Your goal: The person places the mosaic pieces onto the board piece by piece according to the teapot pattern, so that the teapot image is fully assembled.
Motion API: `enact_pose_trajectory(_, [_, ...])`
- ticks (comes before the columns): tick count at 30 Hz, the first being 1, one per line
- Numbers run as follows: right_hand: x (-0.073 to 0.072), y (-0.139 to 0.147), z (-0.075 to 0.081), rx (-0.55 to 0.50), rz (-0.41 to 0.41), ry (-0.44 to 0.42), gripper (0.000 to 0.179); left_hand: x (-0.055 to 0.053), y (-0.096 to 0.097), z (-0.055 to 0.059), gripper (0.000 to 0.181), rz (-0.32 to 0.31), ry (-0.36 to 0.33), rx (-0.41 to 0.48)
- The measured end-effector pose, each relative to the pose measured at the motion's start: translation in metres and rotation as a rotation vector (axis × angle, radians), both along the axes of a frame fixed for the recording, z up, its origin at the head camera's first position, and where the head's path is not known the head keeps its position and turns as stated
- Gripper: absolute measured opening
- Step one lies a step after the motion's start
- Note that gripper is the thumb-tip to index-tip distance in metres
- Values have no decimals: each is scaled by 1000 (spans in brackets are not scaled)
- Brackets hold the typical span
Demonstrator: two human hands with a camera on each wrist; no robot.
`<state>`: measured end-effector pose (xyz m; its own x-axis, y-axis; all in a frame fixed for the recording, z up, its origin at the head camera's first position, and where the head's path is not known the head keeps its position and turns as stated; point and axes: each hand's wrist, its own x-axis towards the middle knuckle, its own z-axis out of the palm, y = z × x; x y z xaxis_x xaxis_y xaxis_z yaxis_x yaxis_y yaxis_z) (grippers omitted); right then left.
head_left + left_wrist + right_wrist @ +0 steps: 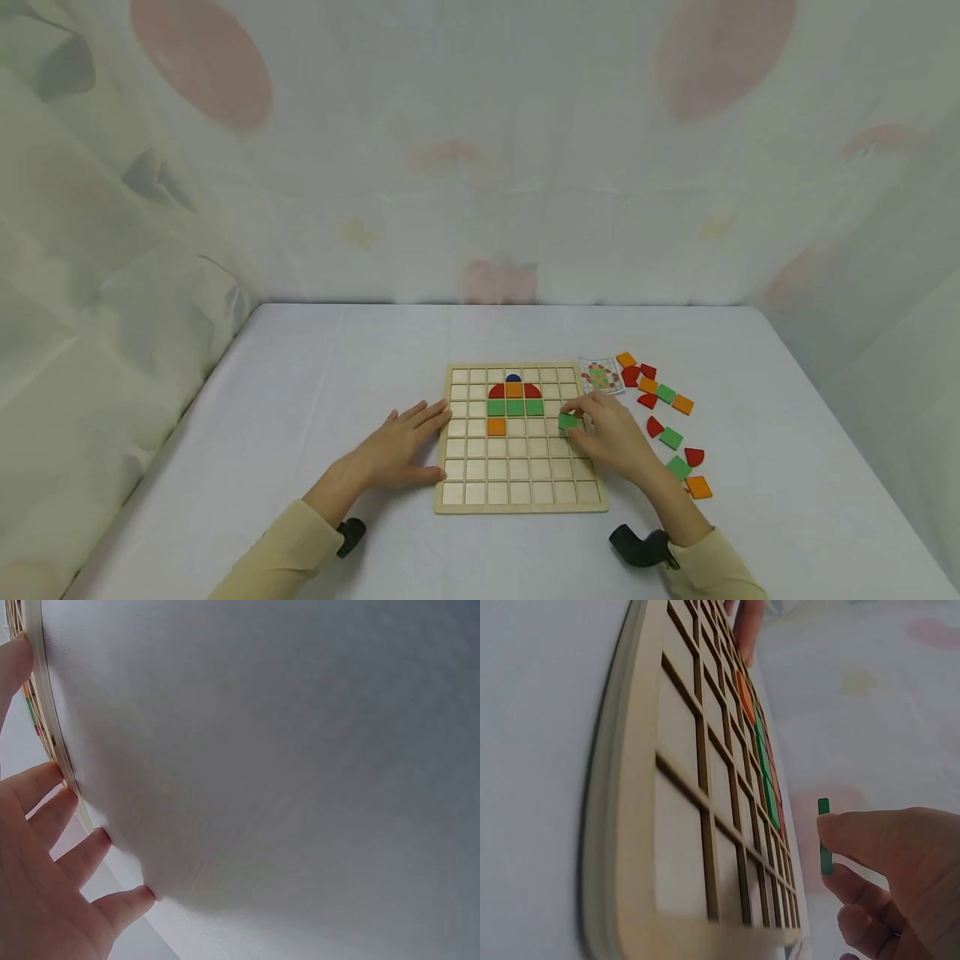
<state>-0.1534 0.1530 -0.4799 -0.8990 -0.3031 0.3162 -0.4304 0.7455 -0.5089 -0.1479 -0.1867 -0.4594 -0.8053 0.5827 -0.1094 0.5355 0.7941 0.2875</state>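
Observation:
A wooden grid board (521, 507) lies flat on the white table. My left hand (397, 448) rests along its left edge, fingers spread and fairly straight, with fingertips at the rim in the left wrist view. Between thumb and fingers my right hand (615, 437) pinches a green square tile (826, 859), held over the board's right side. Set into the grid's upper part are a blue piece (513, 378), an orange square (513, 390) flanked by red rounded pieces (497, 392), a row of green squares (515, 407), and another orange square (496, 427) below the row's left end.
A small printed pattern card (602, 377) lies at the board's upper right corner. Several loose orange, red and green tiles (671, 438) are scattered to the right of the board, some beside my right forearm. A patterned cloth (480, 167) hangs behind the table.

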Motion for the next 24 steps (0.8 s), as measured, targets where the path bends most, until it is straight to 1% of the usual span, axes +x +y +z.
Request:
enact_pose_trajectory(6, [-4, -20, 0, -7, 29, -7, 25, 0, 0, 0, 82, 1, 3, -7])
enact_pose_trajectory(13, [-6, -40, 3, 25, 55, -6, 24, -1, 0, 0, 81, -7, 12, -11])
enact_pose_trajectory(19, [-10, -52, -1, 76, 67, -2, 22, -1, -1, -1, 82, -15, 25, -13])
enact_pose_trajectory(24, [-12, -57, -5, 79, 79, 22, 22, -1, -1, -2, 82, -7, 18, -16])
